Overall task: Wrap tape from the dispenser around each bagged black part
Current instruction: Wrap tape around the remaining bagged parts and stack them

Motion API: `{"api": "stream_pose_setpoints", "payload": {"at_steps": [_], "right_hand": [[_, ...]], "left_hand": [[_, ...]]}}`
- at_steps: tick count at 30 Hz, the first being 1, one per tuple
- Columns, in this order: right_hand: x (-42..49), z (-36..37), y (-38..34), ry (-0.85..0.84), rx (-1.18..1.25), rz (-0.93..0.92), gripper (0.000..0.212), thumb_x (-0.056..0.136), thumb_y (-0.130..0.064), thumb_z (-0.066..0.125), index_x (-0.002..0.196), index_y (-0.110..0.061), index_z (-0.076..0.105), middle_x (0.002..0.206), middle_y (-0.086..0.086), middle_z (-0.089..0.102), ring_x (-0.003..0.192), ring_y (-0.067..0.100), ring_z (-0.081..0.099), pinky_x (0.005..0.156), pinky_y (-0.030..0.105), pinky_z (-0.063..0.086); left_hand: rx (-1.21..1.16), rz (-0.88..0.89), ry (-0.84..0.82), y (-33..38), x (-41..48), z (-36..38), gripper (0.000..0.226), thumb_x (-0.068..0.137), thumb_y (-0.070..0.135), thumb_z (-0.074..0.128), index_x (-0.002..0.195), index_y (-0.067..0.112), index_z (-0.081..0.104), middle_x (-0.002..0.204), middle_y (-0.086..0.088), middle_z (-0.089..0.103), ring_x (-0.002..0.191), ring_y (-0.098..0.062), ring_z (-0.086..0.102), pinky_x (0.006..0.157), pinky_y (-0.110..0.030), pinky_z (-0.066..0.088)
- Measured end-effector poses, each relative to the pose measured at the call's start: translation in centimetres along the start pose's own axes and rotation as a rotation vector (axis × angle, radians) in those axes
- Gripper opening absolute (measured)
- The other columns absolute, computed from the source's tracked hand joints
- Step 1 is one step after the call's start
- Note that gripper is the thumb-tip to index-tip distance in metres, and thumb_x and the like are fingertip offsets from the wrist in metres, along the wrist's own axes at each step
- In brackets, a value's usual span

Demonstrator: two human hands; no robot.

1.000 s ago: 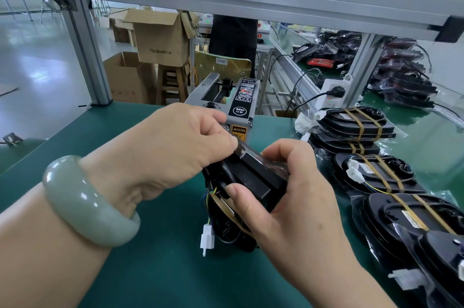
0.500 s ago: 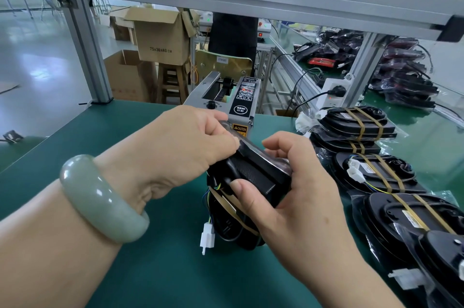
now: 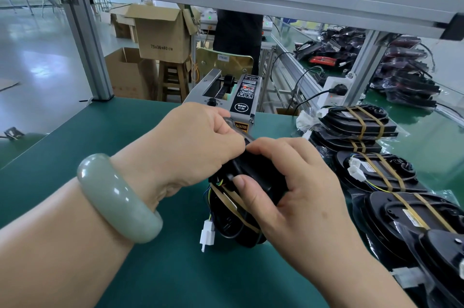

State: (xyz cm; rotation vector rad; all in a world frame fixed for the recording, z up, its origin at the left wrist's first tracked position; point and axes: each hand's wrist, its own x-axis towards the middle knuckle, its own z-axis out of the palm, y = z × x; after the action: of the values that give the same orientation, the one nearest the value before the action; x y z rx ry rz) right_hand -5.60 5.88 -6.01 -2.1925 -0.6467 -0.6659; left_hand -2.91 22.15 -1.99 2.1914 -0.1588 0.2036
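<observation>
head view: the bagged black part (image 3: 256, 172), rounded and glossy under clear film, rests on edge on the matte green surface (image 3: 125, 144), just in front of the metal tape dispenser (image 3: 244, 100). the left hand (image 3: 190, 147) fingers curl and pinch its top edge. the right hand (image 3: 296, 189) fingers grip its side, hiding much of it. a brown tape band (image 3: 233, 209) crosses it, and a white plastic connector (image 3: 207, 235) dangles on thin wires. a smooth pale-green bangle (image 3: 118, 197) circles the left wrist. at right lie taped parts (image 3: 376, 172), each with 2 brown bands.

The cardboard box (image 3: 163, 39) reads "75x36x40 CM"; the tape dispenser (image 3: 244, 104) shows "SEMI" and, seemingly, "CAUTION".
</observation>
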Motion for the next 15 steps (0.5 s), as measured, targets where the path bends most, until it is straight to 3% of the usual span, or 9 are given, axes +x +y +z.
{"api": "stream_pose_setpoints", "payload": {"at_steps": [2, 4, 7, 9, 11, 13, 15], "right_hand": [[0.0, -0.1, 0.0, -0.007, -0.003, 0.001, 0.031, 0.077, -0.036, 0.068, 0.107, -0.029, 0.065, 0.098, -0.006, 0.056, 0.088, 0.000, 0.051, 0.078, 0.008, 0.040], [0.1, -0.2, 0.0, -0.007, -0.004, 0.000, 0.030, 0.077, -0.036, 0.069, 0.106, -0.030, 0.065, 0.098, -0.007, 0.056, 0.088, 0.001, 0.051, 0.077, 0.008, 0.040], [0.2, -0.3, 0.0, -0.017, -0.010, -0.007, 0.031, 0.077, -0.036, 0.069, 0.107, -0.029, 0.065, 0.098, -0.007, 0.056, 0.088, 0.000, 0.052, 0.078, 0.008, 0.040], [0.3, -0.4, 0.1, -0.014, -0.016, -0.008, 0.030, 0.076, -0.035, 0.069, 0.106, -0.028, 0.065, 0.098, -0.007, 0.057, 0.088, 0.000, 0.052, 0.077, 0.008, 0.040], [0.2, -0.4, 0.1, 0.005, -0.014, -0.007, 0.030, 0.075, -0.034, 0.070, 0.104, -0.026, 0.066, 0.096, -0.007, 0.058, 0.086, 0.000, 0.052, 0.076, 0.006, 0.040], [0.1, -0.5, 0.2, 0.021, 0.003, 0.005, 0.029, 0.074, -0.035, 0.071, 0.100, -0.028, 0.061, 0.091, -0.010, 0.058, 0.082, 0.002, 0.052, 0.072, 0.007, 0.040], [0.0, -0.5, 0.1, 0.012, 0.031, 0.069, 0.032, 0.070, -0.042, 0.070, 0.094, -0.036, 0.048, 0.081, -0.013, 0.056, 0.076, 0.005, 0.054, 0.065, 0.012, 0.041]], "left_hand": [[0.020, -0.001, 0.023, 0.2, -0.1, 0.1, 0.029, 0.075, 0.016, 0.061, 0.050, 0.004, 0.060, 0.074, 0.006, 0.071, 0.093, 0.038, 0.036, 0.064, 0.009, 0.027], [0.041, -0.005, 0.045, 0.6, -0.1, 0.3, 0.026, 0.069, 0.021, 0.060, 0.045, 0.011, 0.062, 0.069, 0.011, 0.070, 0.096, 0.037, 0.036, 0.066, 0.008, 0.030], [0.065, -0.020, 0.068, 1.0, -0.1, 0.3, 0.021, 0.061, 0.029, 0.058, 0.042, 0.020, 0.062, 0.067, 0.009, 0.070, 0.092, 0.019, 0.055, 0.073, -0.007, 0.043], [0.063, -0.046, 0.070, 1.1, 0.0, 0.0, 0.013, 0.065, 0.027, 0.062, 0.053, 0.023, 0.066, 0.060, 0.002, 0.067, 0.068, -0.001, 0.062, 0.057, -0.015, 0.048], [-0.014, -0.076, 0.077, 1.0, 0.1, -0.2, 0.005, 0.067, 0.023, 0.062, 0.064, 0.023, 0.066, 0.052, 0.002, 0.055, 0.047, -0.006, 0.047, 0.044, -0.018, 0.039], [-0.135, -0.118, 0.058, 0.8, 0.3, 0.0, 0.010, 0.069, 0.029, 0.065, 0.066, 0.019, 0.066, 0.051, 0.007, 0.054, 0.048, -0.007, 0.046, 0.049, -0.022, 0.039], [-0.154, -0.130, 0.058, 0.4, 0.4, 0.6, 0.033, 0.066, 0.044, 0.076, 0.078, 0.016, 0.063, 0.068, 0.011, 0.063, 0.062, -0.006, 0.056, 0.059, -0.023, 0.043]]}}
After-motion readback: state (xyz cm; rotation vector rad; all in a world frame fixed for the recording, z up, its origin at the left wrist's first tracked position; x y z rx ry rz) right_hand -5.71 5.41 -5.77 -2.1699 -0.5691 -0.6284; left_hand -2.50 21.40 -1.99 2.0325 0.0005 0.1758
